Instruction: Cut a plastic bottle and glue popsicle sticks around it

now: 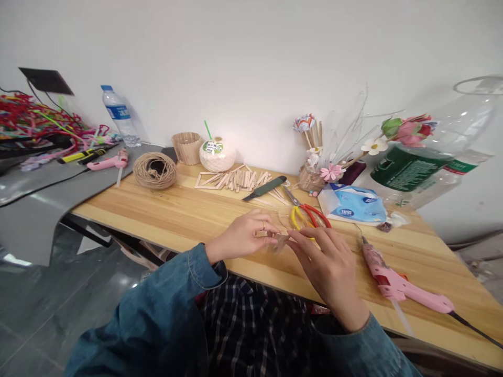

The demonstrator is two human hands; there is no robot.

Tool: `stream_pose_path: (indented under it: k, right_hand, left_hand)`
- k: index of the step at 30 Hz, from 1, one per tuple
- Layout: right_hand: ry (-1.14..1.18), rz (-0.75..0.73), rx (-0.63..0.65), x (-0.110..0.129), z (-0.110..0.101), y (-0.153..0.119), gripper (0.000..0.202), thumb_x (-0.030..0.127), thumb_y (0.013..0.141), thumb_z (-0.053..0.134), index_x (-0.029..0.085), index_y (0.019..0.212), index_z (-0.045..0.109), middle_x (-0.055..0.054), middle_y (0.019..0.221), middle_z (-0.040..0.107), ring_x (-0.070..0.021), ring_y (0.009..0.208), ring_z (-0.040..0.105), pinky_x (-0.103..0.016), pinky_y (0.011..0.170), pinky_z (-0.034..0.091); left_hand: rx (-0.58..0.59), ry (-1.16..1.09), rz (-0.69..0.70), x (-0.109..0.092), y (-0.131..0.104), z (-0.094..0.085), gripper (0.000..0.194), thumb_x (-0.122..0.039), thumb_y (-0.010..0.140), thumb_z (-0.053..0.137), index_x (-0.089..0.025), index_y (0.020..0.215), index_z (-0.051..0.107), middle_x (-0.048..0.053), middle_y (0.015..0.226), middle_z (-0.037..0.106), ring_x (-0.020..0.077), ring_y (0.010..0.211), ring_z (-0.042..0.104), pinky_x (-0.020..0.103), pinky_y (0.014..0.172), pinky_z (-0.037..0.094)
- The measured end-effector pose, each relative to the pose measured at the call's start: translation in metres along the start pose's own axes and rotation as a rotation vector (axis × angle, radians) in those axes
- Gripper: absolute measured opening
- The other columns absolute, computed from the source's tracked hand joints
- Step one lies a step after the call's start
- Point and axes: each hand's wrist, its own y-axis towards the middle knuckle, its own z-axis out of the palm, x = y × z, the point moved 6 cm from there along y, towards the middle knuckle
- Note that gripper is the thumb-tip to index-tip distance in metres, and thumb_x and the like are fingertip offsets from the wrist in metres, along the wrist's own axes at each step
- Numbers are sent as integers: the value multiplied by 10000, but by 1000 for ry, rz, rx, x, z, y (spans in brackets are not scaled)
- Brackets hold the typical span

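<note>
Close together over the front of the table, my left hand (245,235) and my right hand (328,262) pinch a small piece made of thin wooden craft sticks (281,242). Its exact shape is blurred and partly covered by my fingers. A ring sits on one finger of my left hand. Just beyond the fingertips lie scissors (314,214) with red and yellow handles. Further back are a dark green utility knife (267,187) and a pile of short wooden sticks (243,179). Right of my right hand, a pink glue gun (404,290) rests on its side.
Twine (154,170), a wooden-stick cup (186,148) and a coconut with a green straw (217,154) stand at the back left. Back right are a flower holder (312,178), a tissue pack (353,204) and a large plastic bottle (416,170). Another glue gun (110,161) lies left.
</note>
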Motion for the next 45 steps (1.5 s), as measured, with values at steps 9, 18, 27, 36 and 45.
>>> stream_pose_path:
  k: [9,18,27,36,45]
  right_hand:
    - [15,-6,-9,-2,1,0,124,187,811,624,170,933,637,-47,817,681,-176,766,571,-298,679,433]
    - [79,3,-30,-3,5,-2,112,172,821,602,166,926,643,-55,812,687,-167,737,569,-290,652,438]
    - [89,-26,-29,-5,8,-1,123,188,827,592,175,945,623,-62,824,676,-179,745,597,-302,660,455]
    - [46,47,36,-14,13,-2,348,329,795,639,172,1100,579,-75,899,673,-245,865,570,-394,792,426]
    - [243,47,217,-17,21,10,154,255,796,639,214,653,597,17,653,626,-188,758,589,-509,954,316]
  left_hand:
    - [0,-38,-32,4,0,4,99,-213,772,650,-170,846,700,28,747,643,163,786,552,283,728,431]
    - [-19,-104,-80,7,1,8,68,-204,763,659,-177,811,700,21,747,649,156,763,547,291,742,428]
    - [-24,-69,-122,5,2,7,68,-203,708,708,-180,771,695,12,733,646,155,761,547,279,721,428]
    - [-39,90,-138,-2,2,4,58,-242,742,655,-195,713,672,3,768,697,177,770,518,313,728,424]
    - [109,222,7,-11,14,1,31,-231,730,675,-235,701,687,-18,799,721,251,1111,493,480,1029,259]
